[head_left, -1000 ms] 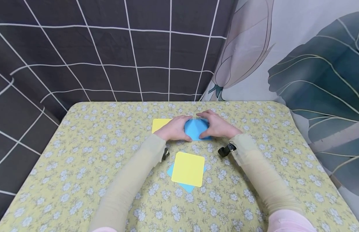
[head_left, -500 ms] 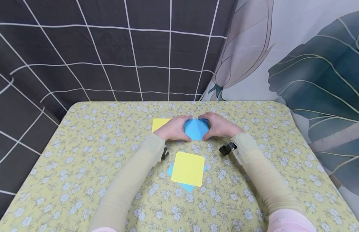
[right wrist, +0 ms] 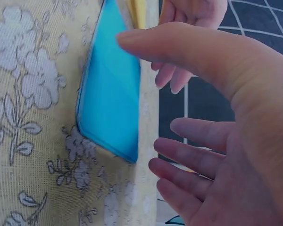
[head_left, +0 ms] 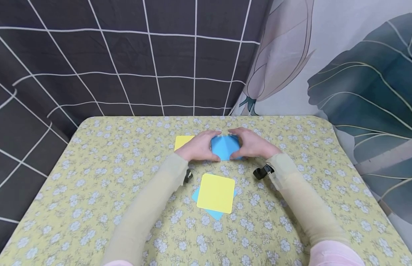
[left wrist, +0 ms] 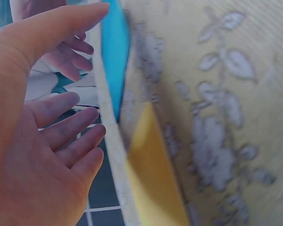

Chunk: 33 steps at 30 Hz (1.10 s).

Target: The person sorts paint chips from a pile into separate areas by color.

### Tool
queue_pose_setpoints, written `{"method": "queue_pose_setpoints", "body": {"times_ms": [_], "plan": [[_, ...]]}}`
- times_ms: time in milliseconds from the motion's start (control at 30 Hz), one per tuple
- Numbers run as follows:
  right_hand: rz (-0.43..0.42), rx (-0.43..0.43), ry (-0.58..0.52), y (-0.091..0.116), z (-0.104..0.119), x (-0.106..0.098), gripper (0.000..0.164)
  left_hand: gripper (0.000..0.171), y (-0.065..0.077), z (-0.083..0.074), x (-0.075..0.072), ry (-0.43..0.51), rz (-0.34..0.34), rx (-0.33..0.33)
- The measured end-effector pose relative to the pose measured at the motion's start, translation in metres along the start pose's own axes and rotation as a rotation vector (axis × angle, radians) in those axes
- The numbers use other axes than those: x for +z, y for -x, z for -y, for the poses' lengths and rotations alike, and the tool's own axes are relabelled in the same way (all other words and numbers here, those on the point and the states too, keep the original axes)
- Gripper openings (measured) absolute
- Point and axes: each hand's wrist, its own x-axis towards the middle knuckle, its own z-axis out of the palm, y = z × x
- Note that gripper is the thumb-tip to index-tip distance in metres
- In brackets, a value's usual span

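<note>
A blue square card (head_left: 225, 147) with rounded corners lies on the cloth between the two hands. My left hand (head_left: 201, 147) is at its left side and my right hand (head_left: 252, 144) at its right side. Both hands have relaxed, spread fingers, and neither grips anything. In the left wrist view the thumb tip is by the blue card (left wrist: 115, 61). The right wrist view has the right thumb over the blue card (right wrist: 111, 94); contact cannot be told. A yellow square card (head_left: 183, 141) is partly hidden behind the left hand.
Nearer to me, another yellow square card (head_left: 215, 194) lies over a blue card (head_left: 215, 215) turned at an angle, whose corners stick out. A floral cloth (head_left: 92, 184) covers the table. A dark gridded curtain (head_left: 126, 55) hangs behind, and a leaf-patterned one (head_left: 365, 81) at the right.
The right hand has shifted slightly to the right; its thumb moved off to the right, then back left over the blue card. The left hand has hardly moved, and the cards stay put.
</note>
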Motion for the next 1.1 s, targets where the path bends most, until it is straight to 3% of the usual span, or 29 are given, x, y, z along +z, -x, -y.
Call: {"method": "queue_pose_setpoints", "body": {"times_ms": [167, 433, 633, 867, 1100], "plan": [[-0.054, -0.016, 0.002, 0.011, 0.008, -0.004, 0.096, 0.094, 0.01, -0.005, -0.008, -0.001, -0.025, 0.027], [-0.106, -0.066, 0.015, 0.034, 0.024, -0.001, 0.088, 0.084, 0.043, -0.015, -0.014, -0.041, -0.023, 0.06], [-0.098, -0.075, 0.048, 0.053, 0.037, 0.003, 0.088, 0.082, 0.066, -0.021, -0.006, -0.056, 0.002, 0.065], [-0.059, -0.102, 0.066, 0.07, 0.051, 0.01, 0.089, 0.085, 0.093, -0.025, 0.012, -0.097, 0.049, 0.117], [-0.056, -0.146, 0.091, 0.084, 0.06, 0.017, 0.093, 0.101, 0.111, -0.024, 0.023, -0.086, 0.065, 0.132]]}}
